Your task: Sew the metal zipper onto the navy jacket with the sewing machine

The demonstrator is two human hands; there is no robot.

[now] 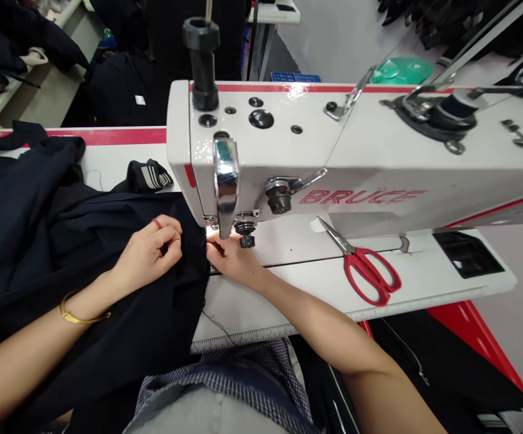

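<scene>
Dark navy fabric (pixel 120 337) spreads over the left side of the sewing table and hangs down at the front. My left hand (pixel 155 250) rests on it with fingers curled and closed on the cloth, left of the presser foot. Close to the lit needle area, my right hand (pixel 233 256) has its fingers pressed together at the fabric's right edge; its fingertips are partly hidden. Above both hands stands the head of a white sewing machine (pixel 252 144), covering the needle from sight.
Red-handled scissors (pixel 370 274) lie on the table right of my right hand. A rolled dark piece with white stripes (pixel 150 176) sits behind the fabric. A thread bobbin (pixel 458 108) is atop the machine. Below at right, dark cloth (pixel 446 367) lies over a red bin (pixel 481 337).
</scene>
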